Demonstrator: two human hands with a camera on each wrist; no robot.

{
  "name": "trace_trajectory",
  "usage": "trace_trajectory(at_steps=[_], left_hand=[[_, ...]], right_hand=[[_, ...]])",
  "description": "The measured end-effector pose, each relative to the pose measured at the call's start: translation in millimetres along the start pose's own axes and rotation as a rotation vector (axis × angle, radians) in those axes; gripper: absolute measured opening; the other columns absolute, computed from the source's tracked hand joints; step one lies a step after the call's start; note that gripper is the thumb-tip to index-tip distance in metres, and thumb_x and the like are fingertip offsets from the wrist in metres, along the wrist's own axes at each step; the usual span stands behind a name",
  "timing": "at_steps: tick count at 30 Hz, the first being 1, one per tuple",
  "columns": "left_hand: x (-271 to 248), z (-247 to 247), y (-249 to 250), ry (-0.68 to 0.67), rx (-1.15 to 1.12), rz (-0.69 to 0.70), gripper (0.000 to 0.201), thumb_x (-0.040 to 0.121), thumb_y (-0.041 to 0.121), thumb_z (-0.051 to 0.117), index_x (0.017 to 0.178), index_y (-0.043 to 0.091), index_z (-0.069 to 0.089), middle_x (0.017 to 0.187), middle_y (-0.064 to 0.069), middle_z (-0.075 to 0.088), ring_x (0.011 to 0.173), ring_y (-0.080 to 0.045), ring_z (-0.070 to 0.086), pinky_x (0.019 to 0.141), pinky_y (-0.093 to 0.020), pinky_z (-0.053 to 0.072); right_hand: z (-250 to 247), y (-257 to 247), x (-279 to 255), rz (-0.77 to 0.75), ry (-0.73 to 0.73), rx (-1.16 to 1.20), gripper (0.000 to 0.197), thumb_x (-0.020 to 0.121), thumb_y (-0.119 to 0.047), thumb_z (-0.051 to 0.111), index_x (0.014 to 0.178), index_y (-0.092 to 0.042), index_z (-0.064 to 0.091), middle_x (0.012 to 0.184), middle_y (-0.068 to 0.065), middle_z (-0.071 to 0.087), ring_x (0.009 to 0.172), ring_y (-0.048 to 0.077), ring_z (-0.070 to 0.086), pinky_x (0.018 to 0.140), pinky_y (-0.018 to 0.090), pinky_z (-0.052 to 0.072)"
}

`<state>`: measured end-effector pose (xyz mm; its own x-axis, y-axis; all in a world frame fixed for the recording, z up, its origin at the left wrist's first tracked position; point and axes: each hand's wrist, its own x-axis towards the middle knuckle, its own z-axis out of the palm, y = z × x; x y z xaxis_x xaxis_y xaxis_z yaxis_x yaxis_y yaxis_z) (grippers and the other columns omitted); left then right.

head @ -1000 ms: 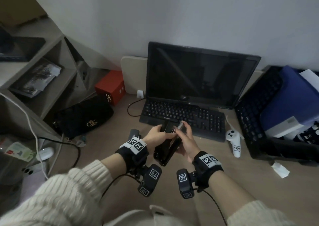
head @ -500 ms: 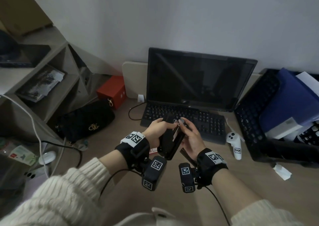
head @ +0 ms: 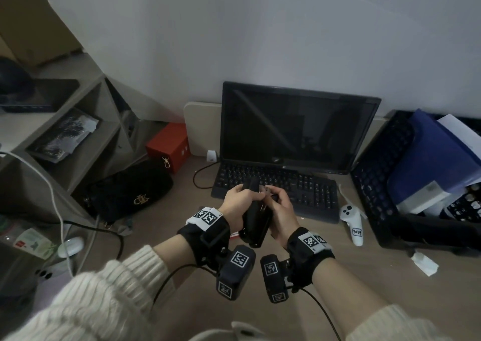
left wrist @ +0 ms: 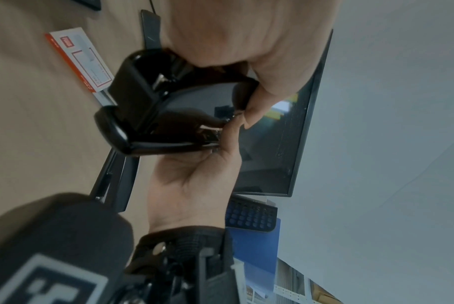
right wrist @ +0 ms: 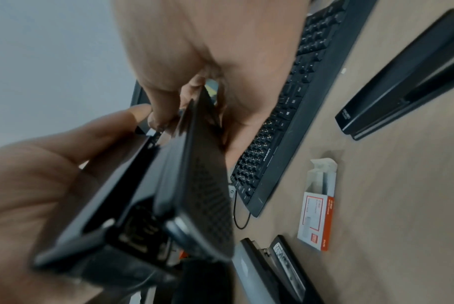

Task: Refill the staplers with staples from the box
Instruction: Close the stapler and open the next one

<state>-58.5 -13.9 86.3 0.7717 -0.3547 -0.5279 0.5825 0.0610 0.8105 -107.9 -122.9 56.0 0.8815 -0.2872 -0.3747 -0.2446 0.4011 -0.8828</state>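
Lifted higher off the desk (head: 338, 301) than a second ago, the black stapler (head: 256, 219) is gripped by the left hand (head: 240, 202) while the right hand (head: 282, 207) pinches its open front, suggesting loading is underway; the staple box (right wrist: 316, 216) lies near the keyboard's (right wrist: 293, 115) front edge

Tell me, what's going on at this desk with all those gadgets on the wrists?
A person is refilling a black stapler, held up off the desk in front of the keyboard. The left hand grips its body, hinged open, while the right hand works with its fingertips at the front end. Whether a strip of staples is in the fingers is hard to tell. An opened staple box lies on the desk with more staplers nearby.
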Motion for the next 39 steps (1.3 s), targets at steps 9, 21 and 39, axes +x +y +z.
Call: trace_trajectory(at_steps=[9, 21, 39], left_hand=[[4.1, -5.2, -1.4, 0.049, -0.017, 0.033, 0.021, 0.083, 0.008, 0.074, 0.103, 0.011, 0.069, 0.099, -0.015, 0.072, 0.097, -0.033, 0.070, 0.091, -0.052, 0.056], [10.1, -6.0, -2.0, -0.072, 0.222, 0.126, 0.038, 0.085, 0.033, 0.074, 0.113, 0.010, 0.063, 0.109, -0.017, 0.070, 0.101, -0.028, 0.070, 0.094, -0.048, 0.056], [-3.8, -3.5, -11.5, -0.256, 0.240, 0.087, 0.036, 0.090, 0.035, 0.070, 0.119, 0.014, 0.063, 0.101, -0.006, 0.072, 0.088, -0.015, 0.071, 0.072, -0.028, 0.057]], right_hand=[[16.8, 4.2, -3.6, 0.014, 0.008, -0.051, 0.015, 0.096, -0.030, 0.053, 0.110, -0.035, 0.054, 0.114, 0.011, 0.063, 0.099, 0.027, 0.064, 0.081, 0.045, 0.056], [18.8, 4.0, 2.6, 0.029, 0.036, -0.068, 0.009, 0.100, -0.036, 0.043, 0.104, -0.039, 0.050, 0.123, 0.015, 0.058, 0.112, 0.032, 0.059, 0.097, 0.052, 0.049], [2.6, -16.7, 11.9, -0.040, 0.070, 0.046, 0.025, 0.102, -0.025, 0.041, 0.125, -0.030, 0.046, 0.122, 0.010, 0.058, 0.108, 0.029, 0.060, 0.096, 0.048, 0.049]])
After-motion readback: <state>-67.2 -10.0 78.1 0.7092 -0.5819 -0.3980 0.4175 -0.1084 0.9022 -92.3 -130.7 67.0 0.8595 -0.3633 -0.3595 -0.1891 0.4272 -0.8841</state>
